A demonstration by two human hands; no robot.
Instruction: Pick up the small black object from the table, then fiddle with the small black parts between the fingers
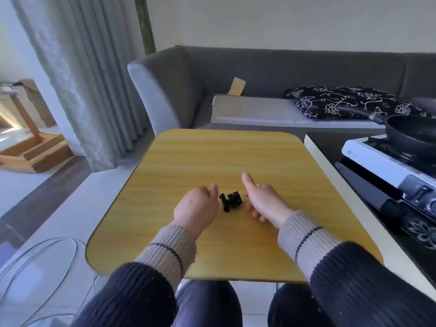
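On table (pixel 212 156), black block (pixel 232 201): my L hand (pixel 197 206) at 9 o'clock, grip unclear; R hand (pixel 264 201) at 3, slack, empty. Thumb bump cld topple it.

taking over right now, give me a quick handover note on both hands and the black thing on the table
Left hand: close beside the black toy on its left, fingers curled under and hidden, not gripping it.
Right hand: close on its right, thumb straight, fingers loosely curled, holding nothing.
Toy: lies on the yellow table between the hands.
Done: nothing that shows.
Left: probably pick the toy up and handle it.
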